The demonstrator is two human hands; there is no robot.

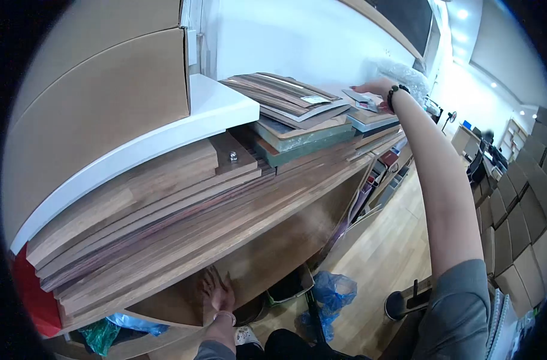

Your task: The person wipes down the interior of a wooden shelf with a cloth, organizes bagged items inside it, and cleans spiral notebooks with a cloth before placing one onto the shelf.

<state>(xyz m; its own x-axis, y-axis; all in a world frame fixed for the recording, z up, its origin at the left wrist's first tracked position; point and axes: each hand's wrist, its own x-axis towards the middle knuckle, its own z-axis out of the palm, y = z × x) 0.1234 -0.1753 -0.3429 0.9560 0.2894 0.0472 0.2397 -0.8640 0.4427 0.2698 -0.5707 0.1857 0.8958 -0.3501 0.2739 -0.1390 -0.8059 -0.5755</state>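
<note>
My right hand [378, 91], with a dark bead bracelet at the wrist, reaches to the far end of the stacked boards. Its fingers are around a small flat grey-and-white packet [363, 101], which is partly hidden by the hand. Just left of it lie striped wood-look sample sheets [279, 93] with a white label, on top of grey sheets and a green-edged board [297, 150]. Low down, my left hand [217, 291] is open, fingers spread, against the brown wooden cabinet [267, 264] below the benchtop. It holds nothing.
A large cardboard box [105, 108] stands on a white slab [225, 112] at the left. Layered wooden boards [135, 192] form a long stack. Below are a blue plastic bag [333, 294] and a bin [291, 285]. Many cardboard boxes [519, 210] are piled at the right.
</note>
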